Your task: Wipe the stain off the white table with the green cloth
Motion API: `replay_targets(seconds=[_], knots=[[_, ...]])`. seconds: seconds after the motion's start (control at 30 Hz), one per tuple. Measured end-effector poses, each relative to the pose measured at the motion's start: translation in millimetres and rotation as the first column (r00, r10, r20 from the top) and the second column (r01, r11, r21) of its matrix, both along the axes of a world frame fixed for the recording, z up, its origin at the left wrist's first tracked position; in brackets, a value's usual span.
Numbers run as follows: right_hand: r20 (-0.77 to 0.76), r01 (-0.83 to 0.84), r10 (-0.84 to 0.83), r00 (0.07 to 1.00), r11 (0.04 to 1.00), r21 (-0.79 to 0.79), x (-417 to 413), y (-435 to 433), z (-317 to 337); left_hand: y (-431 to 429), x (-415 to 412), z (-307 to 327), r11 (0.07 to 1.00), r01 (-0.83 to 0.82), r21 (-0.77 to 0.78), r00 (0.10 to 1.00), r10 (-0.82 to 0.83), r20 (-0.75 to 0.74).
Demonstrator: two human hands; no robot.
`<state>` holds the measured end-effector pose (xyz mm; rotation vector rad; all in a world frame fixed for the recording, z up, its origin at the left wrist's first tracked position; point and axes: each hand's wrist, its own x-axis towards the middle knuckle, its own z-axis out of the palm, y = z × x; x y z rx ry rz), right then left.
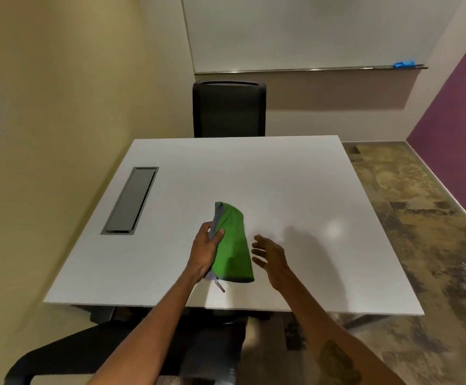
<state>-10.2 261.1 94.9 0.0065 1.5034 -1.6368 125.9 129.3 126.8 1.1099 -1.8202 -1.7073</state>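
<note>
My left hand (pixel 208 247) pinches the folded green cloth (pixel 233 245) above the table (pixel 295 190), my right hand (pixel 270 258) spread empty beside it, and since I see no stain, I might rub the wrong patch

No text, label, brand, number or sign can be read anywhere. The whiteboard (pixel 309 31) on the far wall is blank, and the dark mark on the right forearm (pixel 337 362) is too blurred to make out.
</note>
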Motion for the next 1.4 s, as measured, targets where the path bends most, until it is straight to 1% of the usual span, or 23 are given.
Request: replay_targets(seconds=[0.07, 0.17, 0.27, 0.37, 0.47, 0.57, 0.67, 0.77, 0.87, 1.13, 1.27, 1.33, 1.4], knots=[[0.000, -0.068, 0.068, 0.998, 0.997, 0.029, 8.4, -22.3, -8.1, -23.8, 17.8, -5.5, 1.000, -0.006, 0.021, 0.999, 0.005, 0.043], [0.038, -0.244, 0.242, 0.970, 0.966, 0.088, 29.4, -64.7, -18.4, -61.6, 47.3, -11.5, 0.995, -0.033, 0.091, 0.999, 0.030, 0.038], [0.119, -0.346, 0.337, 0.934, 0.936, 0.064, 57.3, -109.9, -28.7, -102.9, 75.4, -20.5, 0.985, -0.063, 0.162, 0.997, 0.056, 0.048], [0.125, -0.339, 0.334, 0.934, 0.940, 0.024, 84.0, -150.0, -37.5, -141.7, 102.9, -27.4, 0.977, -0.090, 0.193, 0.995, 0.079, 0.066], [0.117, -0.317, 0.311, 0.943, 0.948, 0.039, 105.7, -186.2, -45.1, -179.0, 129.4, -34.6, 0.974, -0.126, 0.188, 0.989, 0.108, 0.102], [0.120, -0.306, 0.300, 0.946, 0.951, 0.037, 122.6, -218.1, -54.7, -214.9, 148.5, -50.2, 0.955, -0.166, 0.245, 0.980, 0.132, 0.146], [0.093, -0.278, 0.272, 0.958, 0.959, 0.054, 136.2, -246.4, -66.1, -245.3, 160.5, -68.7, 0.965, -0.181, 0.188, 0.962, 0.134, 0.237], [0.071, -0.257, 0.251, 0.965, 0.963, 0.087, 144.6, -267.2, -79.8, -267.4, 169.6, -84.2, 0.988, -0.150, 0.049, 0.940, 0.127, 0.318], [0.044, -0.244, 0.241, 0.970, 0.965, 0.094, 150.0, -281.5, -95.2, -285.0, 174.3, -100.4, 0.988, -0.154, -0.030, 0.921, 0.155, 0.359], [0.009, -0.224, 0.225, 0.974, 0.962, 0.155, 163.3, -301.1, -124.8, -297.2, 175.5, -140.0, 0.980, -0.197, -0.039, 0.864, 0.193, 0.464], [-0.030, -0.238, 0.247, 0.969, 0.956, 0.172, 163.4, -299.5, -121.7, -296.6, 174.2, -143.7, 0.978, -0.209, -0.004, 0.862, 0.186, 0.472], [-0.073, -0.242, 0.261, 0.962, 0.949, 0.203, 165.2, -296.8, -118.2, -293.9, 172.8, -144.8, 0.985, -0.167, -0.044, 0.845, 0.166, 0.508], [-0.139, -0.264, 0.310, 0.941, 0.924, 0.277, 167.6, -294.1, -114.2, -292.9, 170.7, -141.7, 0.982, -0.140, -0.128, 0.798, 0.189, 0.572]])
